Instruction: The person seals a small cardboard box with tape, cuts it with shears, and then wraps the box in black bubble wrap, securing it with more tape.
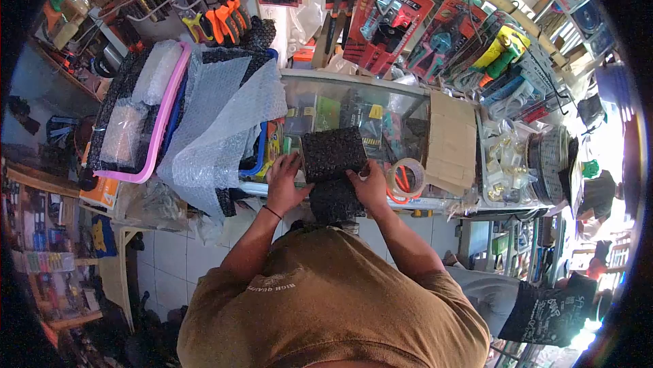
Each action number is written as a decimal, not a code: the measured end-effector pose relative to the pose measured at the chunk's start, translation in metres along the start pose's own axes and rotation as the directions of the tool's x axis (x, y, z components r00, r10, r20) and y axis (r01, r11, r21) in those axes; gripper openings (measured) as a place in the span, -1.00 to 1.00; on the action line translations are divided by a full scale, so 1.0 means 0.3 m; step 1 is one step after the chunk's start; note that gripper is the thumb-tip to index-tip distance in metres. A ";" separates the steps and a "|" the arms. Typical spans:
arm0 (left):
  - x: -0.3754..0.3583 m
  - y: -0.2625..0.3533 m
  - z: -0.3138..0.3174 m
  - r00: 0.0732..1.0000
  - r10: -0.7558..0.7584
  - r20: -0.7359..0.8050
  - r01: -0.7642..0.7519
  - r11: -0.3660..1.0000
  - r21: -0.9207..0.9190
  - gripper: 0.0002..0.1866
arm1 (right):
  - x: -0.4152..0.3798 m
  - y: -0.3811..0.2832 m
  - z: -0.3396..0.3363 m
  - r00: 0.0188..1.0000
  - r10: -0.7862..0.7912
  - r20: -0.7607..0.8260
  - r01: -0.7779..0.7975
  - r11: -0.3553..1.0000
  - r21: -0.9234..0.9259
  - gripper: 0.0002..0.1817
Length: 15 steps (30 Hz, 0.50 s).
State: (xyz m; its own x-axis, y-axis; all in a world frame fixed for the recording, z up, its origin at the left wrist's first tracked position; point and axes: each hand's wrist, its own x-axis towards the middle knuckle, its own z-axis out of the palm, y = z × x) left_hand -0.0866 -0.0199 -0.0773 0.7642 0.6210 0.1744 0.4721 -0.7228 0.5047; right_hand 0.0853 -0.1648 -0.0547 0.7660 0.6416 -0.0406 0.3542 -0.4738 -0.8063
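A box-shaped bundle in black bubble wrap (pixel 333 153) rests at the front edge of the glass counter (pixel 306 82). My left hand (pixel 286 181) is at its left side, fingers curled against the wrap. At the lower right corner, my right hand (pixel 369 186) pinches the wrap between thumb and fingers. A loose flap of black bubble wrap (pixel 336 199) hangs below the bundle, between my hands and toward my body. Just right of my right hand, a roll of tape (pixel 406 177) lies on the counter, with something orange beside it.
Clear bubble wrap (pixel 224 123) drapes over a blue tray at left, beside a pink-rimmed tray (pixel 166 116). Cardboard (pixel 451 140) lies right, then a tray of small fittings (pixel 507 164). Packaged tools (pixel 391 18) hang behind. Another person in dark clothing (pixel 551 307) is at lower right.
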 end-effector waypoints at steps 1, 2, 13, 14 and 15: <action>-0.003 0.003 -0.004 0.999 0.007 0.033 -0.008 1.000 0.027 -0.26 | 0.000 0.003 0.003 1.000 -0.012 0.002 0.012 1.000 -0.028 -0.54; -0.005 0.007 -0.008 0.998 0.012 0.065 -0.015 0.999 0.052 -0.21 | -0.003 0.003 0.006 1.000 -0.011 0.004 0.011 1.000 -0.029 -0.54; -0.005 0.020 0.061 0.989 -0.045 -0.139 0.052 0.998 0.046 -0.39 | -0.001 0.013 0.029 0.998 -0.054 -0.032 0.046 0.978 -0.205 -0.62; -0.003 0.020 0.069 0.978 -0.068 -0.196 0.073 0.997 0.022 -0.44 | 0.007 0.016 0.036 0.998 -0.055 -0.029 0.048 0.978 -0.204 -0.62; 0.003 0.032 0.062 0.978 -0.070 -0.197 0.076 0.997 0.023 -0.44 | 0.016 0.019 0.044 0.996 -0.072 -0.052 0.060 0.975 -0.213 -0.62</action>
State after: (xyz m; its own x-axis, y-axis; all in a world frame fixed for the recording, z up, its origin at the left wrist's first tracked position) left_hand -0.0731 -0.0320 -0.0880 0.6274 0.7179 0.3018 0.5391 -0.6800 0.4969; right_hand 0.0840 -0.1564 -0.0673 0.7652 0.6420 0.0483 0.5052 -0.5521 -0.6633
